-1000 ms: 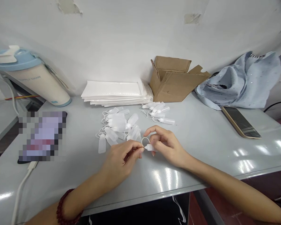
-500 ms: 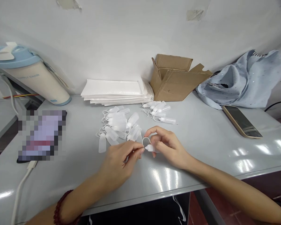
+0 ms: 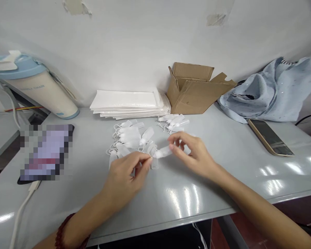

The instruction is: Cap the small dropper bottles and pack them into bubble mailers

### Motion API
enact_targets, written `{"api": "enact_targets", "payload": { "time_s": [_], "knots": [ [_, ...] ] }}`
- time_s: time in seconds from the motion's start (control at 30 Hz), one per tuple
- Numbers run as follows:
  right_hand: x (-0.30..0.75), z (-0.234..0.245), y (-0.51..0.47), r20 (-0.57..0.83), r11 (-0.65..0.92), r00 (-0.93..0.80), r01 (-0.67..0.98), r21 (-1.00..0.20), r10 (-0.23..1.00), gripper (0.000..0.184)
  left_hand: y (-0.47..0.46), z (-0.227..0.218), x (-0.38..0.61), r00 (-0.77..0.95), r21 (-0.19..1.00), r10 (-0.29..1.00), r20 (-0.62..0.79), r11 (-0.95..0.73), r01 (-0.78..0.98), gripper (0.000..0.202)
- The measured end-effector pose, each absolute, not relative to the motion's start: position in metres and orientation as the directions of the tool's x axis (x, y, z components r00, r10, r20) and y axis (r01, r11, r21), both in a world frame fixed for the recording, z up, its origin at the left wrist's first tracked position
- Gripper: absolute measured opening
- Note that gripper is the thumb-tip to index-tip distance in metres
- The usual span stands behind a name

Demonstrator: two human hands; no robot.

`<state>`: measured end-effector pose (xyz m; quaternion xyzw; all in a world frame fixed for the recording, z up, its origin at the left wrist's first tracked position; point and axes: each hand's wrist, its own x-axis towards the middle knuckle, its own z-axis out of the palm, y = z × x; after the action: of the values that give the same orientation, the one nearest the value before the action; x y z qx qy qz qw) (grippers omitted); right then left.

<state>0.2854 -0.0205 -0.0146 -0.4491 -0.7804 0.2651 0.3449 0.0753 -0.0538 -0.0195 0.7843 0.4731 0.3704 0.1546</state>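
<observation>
A small translucent dropper bottle (image 3: 164, 151), blurred by motion, lies between my two hands just in front of the loose pile. My left hand (image 3: 129, 173) pinches at its nozzle end, where the thin white cap strap loops. At the other end, the thumb and index finger of my right hand (image 3: 193, 152) close on the bottle's base. Several similar bottles (image 3: 129, 135) with strapped caps lie heaped behind my left hand. A smaller group of bottles (image 3: 177, 120) sits farther back, partly covered by my right hand.
A stack of white envelopes (image 3: 124, 102) and an open cardboard box (image 3: 202, 97) stand against the wall. To the right are a blue cloth bag (image 3: 272, 93) and a phone (image 3: 271, 137). On the left, a tumbler (image 3: 44, 86) stands behind a plugged-in, pixelated phone (image 3: 46, 152).
Both hands have moved slightly, the left one leftward and the right one upward. The bottle has shifted up and left toward the pile, and more of its body shows between my hands.
</observation>
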Motion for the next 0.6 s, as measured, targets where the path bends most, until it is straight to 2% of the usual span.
{"api": "enact_targets", "payload": {
  "time_s": [0.03, 0.1, 0.17, 0.23, 0.33, 0.4, 0.6],
  "knots": [
    [0.291, -0.014, -0.015, 0.365, 0.500, -0.341, 0.594, -0.631, 0.866, 0.012, -0.052, -0.020, 0.074, 0.232, 0.557, 0.854, 0.466, -0.487, 0.673, 0.010],
    [0.302, -0.015, -0.003, 0.404, 0.515, -0.339, 0.699, -0.496, 0.849, 0.013, -0.048, -0.025, 0.071, 0.183, 0.488, 0.845, 0.502, -0.452, 0.747, 0.016],
    [0.311, -0.016, 0.007, 0.367, 0.469, -0.334, 0.796, -0.383, 0.868, 0.013, -0.046, -0.031, 0.070, 0.210, 0.419, 0.832, 0.514, -0.457, 0.784, 0.028],
    [0.317, -0.016, 0.013, 0.272, 0.388, -0.312, 0.873, -0.297, 0.910, 0.013, -0.045, -0.037, 0.070, 0.278, 0.361, 0.806, 0.523, -0.505, 0.784, 0.038],
    [0.321, -0.014, 0.014, 0.126, 0.296, -0.275, 0.935, -0.198, 0.953, 0.014, -0.048, -0.041, 0.072, 0.370, 0.308, 0.750, 0.548, -0.592, 0.745, 0.042],
    [0.320, -0.012, 0.013, 0.062, 0.292, -0.286, 0.946, -0.138, 0.956, 0.015, -0.050, -0.040, 0.073, 0.420, 0.288, 0.713, 0.561, -0.644, 0.709, 0.041],
    [0.316, -0.012, 0.008, -0.039, 0.301, -0.302, 0.953, -0.040, 0.952, 0.028, -0.054, -0.037, 0.073, 0.507, 0.246, 0.664, 0.549, -0.709, 0.661, 0.039]
  ]
}}
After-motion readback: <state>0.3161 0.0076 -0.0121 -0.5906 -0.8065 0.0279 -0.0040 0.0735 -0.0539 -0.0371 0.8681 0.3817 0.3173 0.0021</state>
